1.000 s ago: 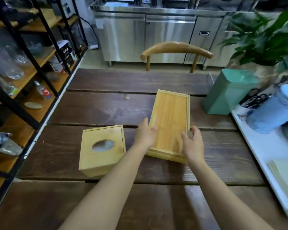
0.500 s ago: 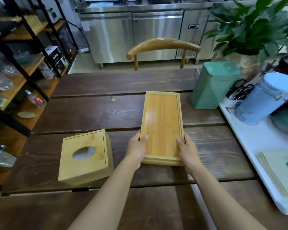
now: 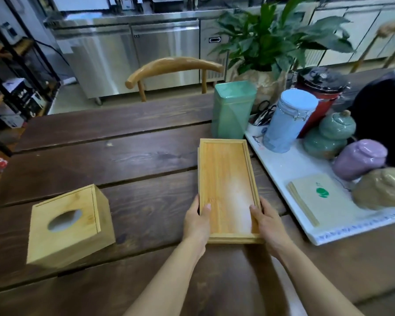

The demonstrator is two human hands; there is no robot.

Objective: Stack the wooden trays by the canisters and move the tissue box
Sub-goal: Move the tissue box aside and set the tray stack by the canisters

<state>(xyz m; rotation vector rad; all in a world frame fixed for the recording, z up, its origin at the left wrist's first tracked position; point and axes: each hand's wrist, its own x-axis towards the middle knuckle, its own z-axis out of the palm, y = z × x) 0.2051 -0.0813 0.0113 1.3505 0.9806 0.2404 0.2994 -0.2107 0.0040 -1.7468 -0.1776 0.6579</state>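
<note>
While both hands grip the trays (image 3: 226,183), left hand (image 3: 196,221) at 9 o'clock, right hand (image 3: 268,222) at 3, green canister (image 3: 232,110) at 12, tissue box (image 3: 70,223) well apart at 9.

Lower wooden tray (image 3: 198,160) mostly hidden beneath top tray (image 3: 228,190); only a left edge sliver shows. Scissors (image 3: 263,115) partly concealed behind blue canister (image 3: 287,122). Black object (image 3: 383,117) cut off at right edge, unidentifiable.
</note>
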